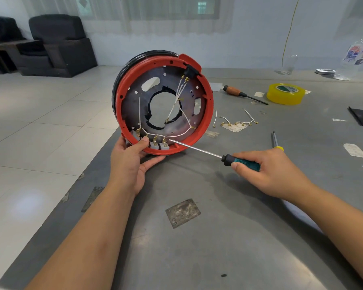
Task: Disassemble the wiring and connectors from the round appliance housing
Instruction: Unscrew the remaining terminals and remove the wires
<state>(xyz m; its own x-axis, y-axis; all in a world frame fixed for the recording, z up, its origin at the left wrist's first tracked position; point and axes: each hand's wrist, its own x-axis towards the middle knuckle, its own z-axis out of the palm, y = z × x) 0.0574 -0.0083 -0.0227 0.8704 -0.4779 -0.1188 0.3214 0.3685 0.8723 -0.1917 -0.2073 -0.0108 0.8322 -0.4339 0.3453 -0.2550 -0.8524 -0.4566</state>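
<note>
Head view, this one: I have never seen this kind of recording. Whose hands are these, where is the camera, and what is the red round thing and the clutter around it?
There is no robot. A person wears the camera on the head, so it looks forward and down at that person's own two arms.

The left hand holds the lower rim of a round red housing, stood on edge on a grey table. Inside it, white wires run to brass connectors near the bottom.

The right hand grips a teal-handled screwdriver, its tip pointed at those lower connectors.

On the table behind lie loose wire pieces with terminals, an orange-handled screwdriver, a roll of yellow tape, a clear plastic bottle and another tool with a yellow tip.
</note>
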